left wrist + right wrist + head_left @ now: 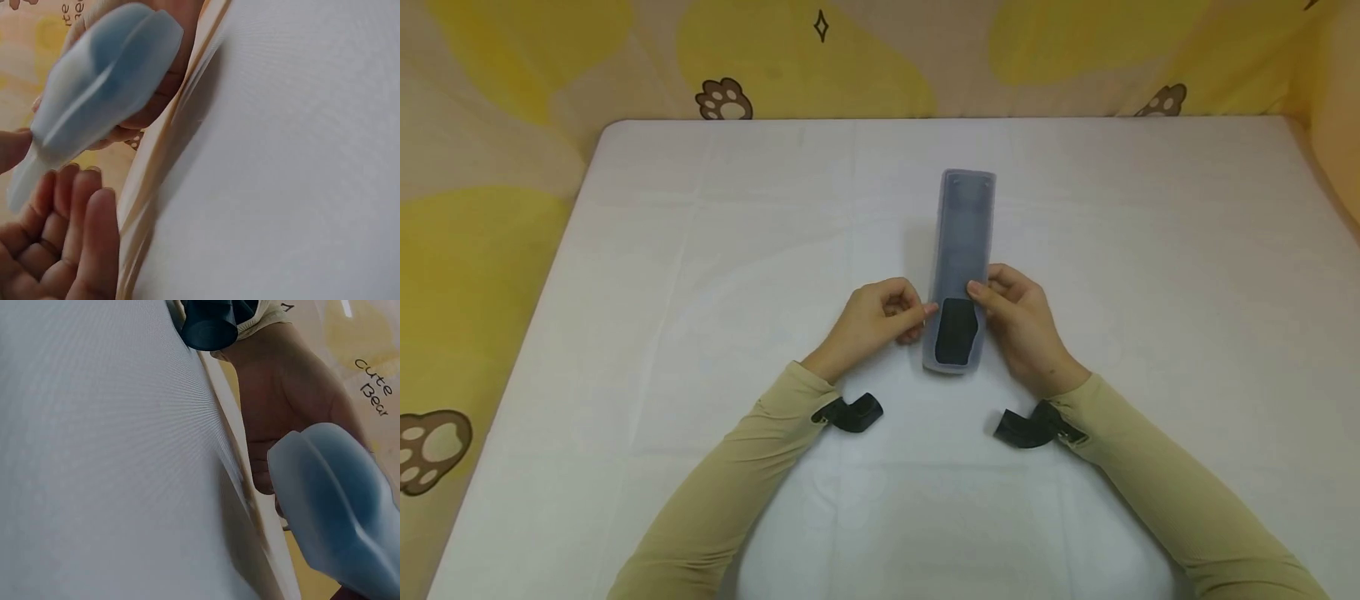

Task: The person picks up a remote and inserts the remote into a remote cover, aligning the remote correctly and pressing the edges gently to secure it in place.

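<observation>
A long, translucent blue-grey case (964,225) stands out from the white table, with a black patch (957,332) at its near end. My right hand (1022,321) grips the case by its right edge, thumb on the face and the other fingers behind. At the left edge, my left hand (883,321) has its thumb tip on the rim, its other fingers bent. In the left wrist view, the narrow end of the case (94,94) lies between the left thumb and fingertips. The right wrist view shows the pale blue ridged side of the case (331,494) in front of the right hand (287,394).
The white tabletop (760,233) spreads around both hands. A yellow patterned cloth (880,58) hangs behind the table's far edge. Black wrist mounts (853,414) stick out from both sleeves near the table.
</observation>
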Demonstrator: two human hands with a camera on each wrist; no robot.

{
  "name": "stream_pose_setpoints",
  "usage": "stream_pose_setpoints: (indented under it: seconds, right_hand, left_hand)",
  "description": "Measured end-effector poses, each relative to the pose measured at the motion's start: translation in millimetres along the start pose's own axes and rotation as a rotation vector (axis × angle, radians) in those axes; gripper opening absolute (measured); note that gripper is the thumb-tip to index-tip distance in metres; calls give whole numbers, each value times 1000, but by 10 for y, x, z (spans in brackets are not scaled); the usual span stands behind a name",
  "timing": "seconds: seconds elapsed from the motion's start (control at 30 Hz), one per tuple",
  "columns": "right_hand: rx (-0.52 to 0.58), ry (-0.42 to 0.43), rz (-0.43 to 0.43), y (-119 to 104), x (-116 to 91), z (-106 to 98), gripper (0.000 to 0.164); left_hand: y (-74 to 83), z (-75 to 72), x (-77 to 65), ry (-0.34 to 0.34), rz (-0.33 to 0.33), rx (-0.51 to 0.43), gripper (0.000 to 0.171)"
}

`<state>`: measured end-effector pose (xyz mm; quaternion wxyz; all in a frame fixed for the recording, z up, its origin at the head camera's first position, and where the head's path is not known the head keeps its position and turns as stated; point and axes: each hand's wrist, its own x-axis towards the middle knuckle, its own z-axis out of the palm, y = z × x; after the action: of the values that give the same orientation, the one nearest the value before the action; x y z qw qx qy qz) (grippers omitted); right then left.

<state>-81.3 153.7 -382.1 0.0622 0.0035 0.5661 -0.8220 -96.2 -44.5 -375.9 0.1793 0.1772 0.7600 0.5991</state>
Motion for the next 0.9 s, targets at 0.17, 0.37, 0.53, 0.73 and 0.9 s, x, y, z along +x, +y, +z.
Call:
stream_pose_setpoints:
  seconds: [0.17,0.37,0.53,0.73,0.9]
  right_hand:
    - [-25,-50,7,-9,-22,10,14]
    - [-40,-83,3,-12,-34,13,11]
    - [-44,-100,-20,-5,-34,7,13]
    - [-31,-91,-31,-9,-32,1,17]
    - [-29,-70,-45,-16,-32,10,19]
  left_hand:
    - [5,17,4,-2,-42,-36,19]
    - [4,25,4,-38,-39,-147,26]
    - [-5,17,12,-9,-34,-109,29]
    - [-1,14,22,17,-44,-89,33]
    - [3,21,28,59,-69,-89,41]
